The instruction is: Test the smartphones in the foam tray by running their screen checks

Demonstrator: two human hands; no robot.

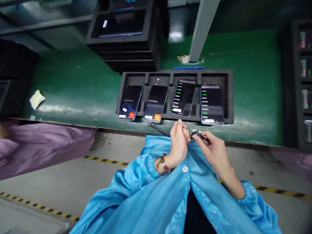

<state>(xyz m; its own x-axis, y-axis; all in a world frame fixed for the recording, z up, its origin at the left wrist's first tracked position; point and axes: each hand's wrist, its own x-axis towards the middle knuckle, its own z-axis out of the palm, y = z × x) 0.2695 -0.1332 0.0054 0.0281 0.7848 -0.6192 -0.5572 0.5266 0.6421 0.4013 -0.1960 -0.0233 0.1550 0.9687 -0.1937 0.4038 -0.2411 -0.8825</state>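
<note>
My left hand point(179, 139), wearing a beaded bracelet, is closed around a black cable point(159, 130) at the table's front edge. The cable's other end is plugged into the bottom of a phone point(156, 102) with an orange button on its screen. My right hand point(213, 148) pinches a cable plug point(200, 133), tip up, just right of my left hand. Several phones lie in a black foam tray point(230, 97): one with a red button point(131, 103) at the far left, a tilted one with a list point(183, 97), and another list-screen phone point(212, 104) at the right.
Behind the tray stands a stack of black foam trays point(131, 48) with phones on top. A blue pen point(188, 68) lies near a grey metal post point(203, 29). A yellowish wrapper point(37, 99) is at the left; a black rack point(292, 84) stands right. A person's pink sleeve point(44, 143) shows at the left.
</note>
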